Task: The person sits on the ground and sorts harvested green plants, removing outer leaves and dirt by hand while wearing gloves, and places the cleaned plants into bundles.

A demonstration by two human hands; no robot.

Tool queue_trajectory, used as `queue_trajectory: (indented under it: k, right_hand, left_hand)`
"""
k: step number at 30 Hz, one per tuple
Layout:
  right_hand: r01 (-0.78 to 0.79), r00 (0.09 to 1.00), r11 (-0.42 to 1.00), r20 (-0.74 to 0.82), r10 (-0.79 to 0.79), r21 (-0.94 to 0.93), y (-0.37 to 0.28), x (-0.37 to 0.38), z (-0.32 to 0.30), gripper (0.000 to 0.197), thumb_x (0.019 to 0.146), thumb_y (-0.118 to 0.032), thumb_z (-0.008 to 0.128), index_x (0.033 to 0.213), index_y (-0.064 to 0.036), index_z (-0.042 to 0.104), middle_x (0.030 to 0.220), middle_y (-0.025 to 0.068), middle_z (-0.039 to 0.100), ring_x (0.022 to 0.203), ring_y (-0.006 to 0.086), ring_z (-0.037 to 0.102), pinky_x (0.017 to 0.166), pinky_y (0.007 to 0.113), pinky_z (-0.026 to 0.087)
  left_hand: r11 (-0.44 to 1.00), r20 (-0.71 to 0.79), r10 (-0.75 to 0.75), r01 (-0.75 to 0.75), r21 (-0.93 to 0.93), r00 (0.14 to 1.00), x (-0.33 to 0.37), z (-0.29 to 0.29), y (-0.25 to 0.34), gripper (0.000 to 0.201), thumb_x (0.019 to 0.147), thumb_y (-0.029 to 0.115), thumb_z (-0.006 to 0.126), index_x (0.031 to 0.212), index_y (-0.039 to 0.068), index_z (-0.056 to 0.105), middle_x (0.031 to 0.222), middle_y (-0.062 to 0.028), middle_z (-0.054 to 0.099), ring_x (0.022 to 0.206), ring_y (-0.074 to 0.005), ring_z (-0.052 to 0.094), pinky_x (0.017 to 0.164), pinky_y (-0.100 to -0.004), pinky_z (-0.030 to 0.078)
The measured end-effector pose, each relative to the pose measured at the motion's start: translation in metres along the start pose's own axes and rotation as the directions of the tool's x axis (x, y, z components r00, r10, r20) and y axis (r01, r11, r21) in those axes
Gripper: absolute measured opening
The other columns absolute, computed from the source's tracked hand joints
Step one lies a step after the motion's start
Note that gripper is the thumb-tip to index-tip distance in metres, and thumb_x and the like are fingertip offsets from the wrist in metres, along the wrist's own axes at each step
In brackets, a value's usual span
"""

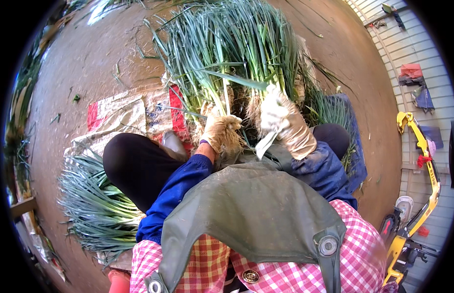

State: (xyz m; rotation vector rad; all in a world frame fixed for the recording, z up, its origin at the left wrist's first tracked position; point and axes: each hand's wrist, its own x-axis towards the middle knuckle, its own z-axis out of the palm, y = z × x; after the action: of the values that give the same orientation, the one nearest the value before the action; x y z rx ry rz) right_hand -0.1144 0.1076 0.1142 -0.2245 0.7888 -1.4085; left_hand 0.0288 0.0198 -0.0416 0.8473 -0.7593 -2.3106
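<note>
A large pile of leeks [236,39] with long green leaves and brown roots lies in front of me. My gloved left hand [219,131] is closed round the pale lower stem of a leek [227,100], with stringy roots bunched at its fingers. My gloved right hand [284,119], just to the right, is closed too. A pale, limp strip of leek leaf [266,145] hangs from it, and a green leaf [239,79] reaches left from above its fingers. Both gloves look soiled. The palm side of the right hand is hidden.
More leeks [97,205] lie by my left knee. A printed sack [124,115] spreads over the brown floor. At right, a blue mat [356,146] carries more greens. A yellow toy-like excavator arm [432,185] stands along the slatted wall, and a red object [119,282] is at lower left.
</note>
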Motion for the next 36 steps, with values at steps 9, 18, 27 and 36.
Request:
queue_trajectory:
  k: [9,18,27,36]
  right_hand:
    - [-0.026,0.996,0.948,-0.087,-0.002,-0.318,0.016,0.073,-0.088,0.045,0.093,-0.033,0.059,0.126,-0.0023,0.051,0.069,-0.0063,0.053,0.045,0.0008,0.043,0.038,0.015,0.039]
    - [-0.353,0.863,0.934,0.367,0.347,-0.052,0.048,0.06,-0.074,0.017,0.099,-0.019,0.048,0.109,-0.008,0.055,0.077,-0.0004,0.056,0.056,0.0045,0.051,0.041,0.016,0.04]
    - [0.269,0.889,0.589,-0.039,-0.456,-0.762,-0.123,-0.146,-0.053,0.03,0.089,-0.034,0.062,0.095,-0.0046,0.061,0.063,-0.0039,0.054,0.046,0.0033,0.046,0.038,0.015,0.036]
    - [-0.937,0.331,-0.13,-0.71,-0.622,-0.323,-0.183,-0.322,-0.226,0.055,0.077,-0.039,0.073,0.116,-0.0013,0.058,0.115,0.0194,0.063,0.11,0.037,0.058,0.094,0.043,0.043]
  left_hand:
    - [0.963,0.177,-0.171,0.203,-0.18,0.969,-0.027,0.042,0.022,0.02,0.084,0.015,0.067,0.097,0.0,0.065,0.069,-0.0035,0.061,0.055,-0.0111,0.058,0.043,-0.0232,0.046]
    - [0.872,0.209,-0.12,0.204,-0.445,0.971,-0.061,0.068,0.057,0.033,0.088,0.021,0.062,0.114,0.001,0.06,0.071,-0.003,0.061,0.056,-0.0143,0.058,0.053,-0.029,0.054]
    - [0.982,0.169,-0.141,0.16,-0.102,0.975,-0.04,0.061,0.048,0.037,0.084,0.006,0.061,0.119,-0.006,0.058,0.078,-0.0084,0.061,0.055,-0.0098,0.051,0.049,-0.0238,0.047]
    - [0.704,0.373,0.282,0.073,-0.706,0.884,-0.125,0.073,0.172,0.055,0.087,0.011,0.063,0.133,-0.004,0.037,0.075,0.0,0.051,0.059,-0.0067,0.048,0.053,-0.0222,0.045]
